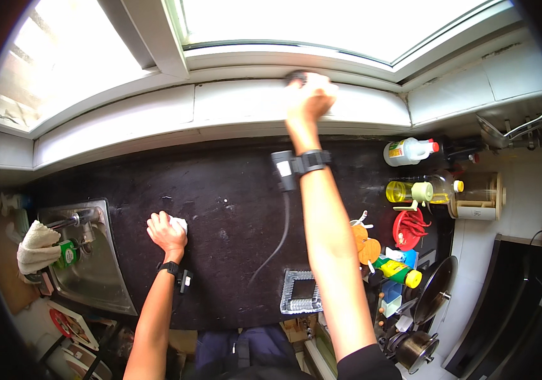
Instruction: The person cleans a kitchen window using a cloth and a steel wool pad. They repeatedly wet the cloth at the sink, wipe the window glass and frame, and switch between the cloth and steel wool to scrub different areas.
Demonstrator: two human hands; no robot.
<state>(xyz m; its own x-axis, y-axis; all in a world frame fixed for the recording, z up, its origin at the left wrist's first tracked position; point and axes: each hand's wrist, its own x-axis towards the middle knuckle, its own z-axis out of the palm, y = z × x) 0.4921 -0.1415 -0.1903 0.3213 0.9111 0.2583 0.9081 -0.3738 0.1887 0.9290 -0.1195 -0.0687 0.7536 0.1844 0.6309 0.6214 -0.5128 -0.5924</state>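
Stretched out over the white tiled window sill, my right hand is clenched around a small dark object, perhaps a scrubber; motion blurs it. The fist is close to the lower edge of the white window frame. My left hand rests on the black countertop, right of the sink. From beneath its fingers pokes a crumpled white cloth or tissue, mostly covered by the hand.
A steel sink with a faucet and a draped towel lies left. At right stand a white jug, an oil bottle, a red bowl of chillies and a pan. A clear plastic tray sits near the front edge.
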